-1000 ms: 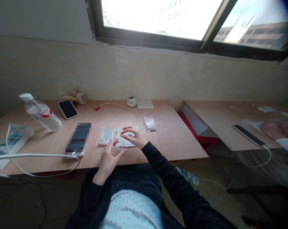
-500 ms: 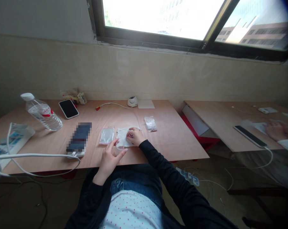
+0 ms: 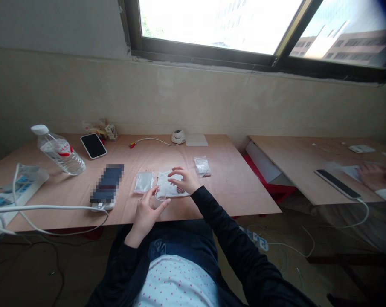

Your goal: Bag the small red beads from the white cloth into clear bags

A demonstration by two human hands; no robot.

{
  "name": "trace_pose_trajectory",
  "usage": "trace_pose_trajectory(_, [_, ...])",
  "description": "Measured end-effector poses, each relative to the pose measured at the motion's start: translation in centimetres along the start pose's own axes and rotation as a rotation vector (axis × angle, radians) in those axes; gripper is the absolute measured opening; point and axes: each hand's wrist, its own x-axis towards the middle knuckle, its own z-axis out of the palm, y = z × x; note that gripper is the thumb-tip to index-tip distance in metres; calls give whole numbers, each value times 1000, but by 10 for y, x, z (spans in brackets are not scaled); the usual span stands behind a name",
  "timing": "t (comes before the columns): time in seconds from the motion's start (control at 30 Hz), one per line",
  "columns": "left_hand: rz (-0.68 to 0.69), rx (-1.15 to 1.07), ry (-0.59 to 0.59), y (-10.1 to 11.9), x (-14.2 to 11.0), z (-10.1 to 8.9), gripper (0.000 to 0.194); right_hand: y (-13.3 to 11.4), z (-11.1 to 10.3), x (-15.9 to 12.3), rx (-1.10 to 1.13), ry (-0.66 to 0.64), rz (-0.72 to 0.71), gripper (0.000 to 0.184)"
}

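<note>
My left hand [image 3: 147, 211] is at the near edge of the wooden table [image 3: 231, 187], its fingers curled round a small clear cup [image 3: 160, 197]. My right hand [image 3: 185, 181] hovers just beyond it over a white sheet [image 3: 165, 186] that carries a few small red pieces [image 3: 180, 190]. Its thumb and forefinger are pinched together, and whatever they hold is too small to see. A flat clear bag [image 3: 143, 182] lies to the left of the sheet. A smaller bag of small parts [image 3: 202, 165] lies to the right of it, further back.
A water bottle [image 3: 60, 151], a black phone [image 3: 93, 146], a blurred dark device [image 3: 107, 183] and a power strip [image 3: 7, 194] with white cables are on the left. A white dome camera [image 3: 178, 136] is at the back. Another person's hands [image 3: 372, 175] work at the right-hand table.
My right hand dropped onto the white sheet and has now lifted a little, drawing towards me with its fingers pinched. My left hand has stayed by the cup.
</note>
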Motion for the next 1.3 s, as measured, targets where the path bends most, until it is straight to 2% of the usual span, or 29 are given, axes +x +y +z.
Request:
trace_pose_trajectory(0.13, [-12,9,1,-1,0,1,51,25,12,7,-327,-54,143,17])
trace_pose_trajectory(0.3, [-1,-5,-2,-2,0,0,51,34,27,7,-389,-83,131,10])
trace_pose_trajectory(0.43, [18,20,10,-2,0,0,49,30,25,6,-262,-27,107,8])
trace_pose_trajectory(0.57, [12,9,6,0,0,0,49,4,9,0,71,6,-14,16])
trace_pose_trajectory(0.7, [-4,-6,-5,3,0,0,49,-28,-8,-8,245,-86,-99,23])
trace_pose_trajectory(0.77, [-9,-8,-6,3,0,0,49,-32,-10,-8,257,-125,-97,25])
trace_pose_trajectory(0.87, [-13,-5,6,0,0,0,50,-13,-6,-4,177,-52,-4,25])
trace_pose_trajectory(0.93, [-7,-2,17,-3,0,1,50,7,1,-1,21,31,114,22])
trace_pose_trajectory(1.03, [-1,-3,18,-4,-1,1,50,29,12,2,-259,51,288,20])
trace_pose_trajectory(1.13, [-1,-13,16,-4,-1,2,50,34,21,3,-396,84,378,21])
trace_pose_trajectory(1.3, [11,-15,12,-4,-1,1,50,30,27,8,-337,40,366,20])
